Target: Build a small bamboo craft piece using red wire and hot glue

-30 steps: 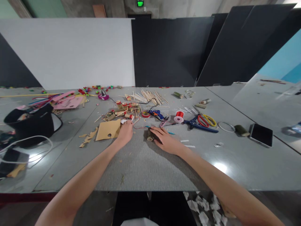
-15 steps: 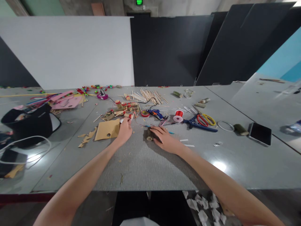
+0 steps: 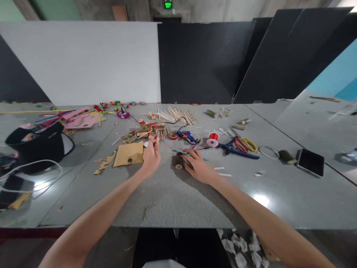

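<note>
My right hand [image 3: 196,164] curls over a short dark bamboo tube [image 3: 178,166] lying on the table, its pale cut end facing me. A thin blue pencil or pen [image 3: 181,152] crosses at its fingers, partly covered; how firmly it is gripped is unclear. My left hand [image 3: 151,156] is closed in a pinch beside the cluster of cut bamboo pieces with red bands [image 3: 147,125]. What its fingertips hold is hidden, though a small white object [image 3: 145,144] shows beside them. A brown card sheet [image 3: 129,153] with a hole lies just left of that hand.
Behind my hands are a blue glue gun [image 3: 187,137], red tape roll [image 3: 173,136], red wire spool [image 3: 213,139] and wooden sticks [image 3: 180,114]. Pliers [image 3: 237,149] and a black-screened device [image 3: 311,162] lie right. A black bag [image 3: 36,147] stands left.
The view has shifted slightly. The blue pencil or pen now shows more across my right fingers. My left hand has turned a little; the bamboo tube stays in place.
</note>
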Demonstrator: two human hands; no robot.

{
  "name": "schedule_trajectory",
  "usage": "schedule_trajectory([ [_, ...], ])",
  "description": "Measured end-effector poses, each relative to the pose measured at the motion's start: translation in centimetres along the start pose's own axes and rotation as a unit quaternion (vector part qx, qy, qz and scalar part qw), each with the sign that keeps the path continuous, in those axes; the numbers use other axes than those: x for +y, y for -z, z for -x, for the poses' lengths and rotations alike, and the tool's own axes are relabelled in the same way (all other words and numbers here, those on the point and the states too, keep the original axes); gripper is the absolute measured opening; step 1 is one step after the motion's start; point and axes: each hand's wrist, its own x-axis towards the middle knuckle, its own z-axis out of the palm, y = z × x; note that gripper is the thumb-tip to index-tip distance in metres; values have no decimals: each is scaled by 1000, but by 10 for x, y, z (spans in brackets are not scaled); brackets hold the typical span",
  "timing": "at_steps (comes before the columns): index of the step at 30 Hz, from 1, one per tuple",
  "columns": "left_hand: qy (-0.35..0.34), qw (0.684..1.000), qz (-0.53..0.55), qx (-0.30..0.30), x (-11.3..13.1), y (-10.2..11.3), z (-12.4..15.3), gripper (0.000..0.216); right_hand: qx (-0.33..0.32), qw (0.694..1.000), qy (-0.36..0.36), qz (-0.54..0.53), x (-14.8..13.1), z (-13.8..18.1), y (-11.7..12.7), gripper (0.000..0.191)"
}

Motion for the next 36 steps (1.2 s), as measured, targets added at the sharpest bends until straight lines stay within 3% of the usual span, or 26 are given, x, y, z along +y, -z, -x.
schedule_trajectory([
  [8, -95, 980, 48, -166, 38, -9, 38, 13, 65, 967, -68, -237, -28, -2, 2, 50],
  [12, -98, 975, 78, -185, 42, -9, 41, 14, 97, 956, -113, -252, -31, -1, 0, 29],
  [17, -32, 968, 161, -192, 44, -8, 37, 21, 103, 951, -155, -248, -31, -1, 4, 29],
  [19, 24, 933, 276, -231, 48, -8, 37, 27, 112, 948, -163, -251, -30, -2, 5, 29],
  [22, 117, 822, 461, -313, 56, -8, 41, 29, 131, 944, -172, -249, -27, -2, 4, 29],
  [24, 152, 760, 530, -343, 60, -6, 44, 30, 138, 941, -180, -252, -25, -2, 3, 29],
  [28, 158, 700, 592, -367, 65, -2, 47, 28, 145, 937, -184, -260, -20, -2, 1, 30],
  [31, 141, 710, 594, -350, 65, -2, 47, 28, 148, 939, -186, -248, -19, -2, 0, 30],
  [36, 85, 779, 536, -314, 62, -5, 45, 28, 146, 935, -198, -254, -21, -2, 1, 29],
])
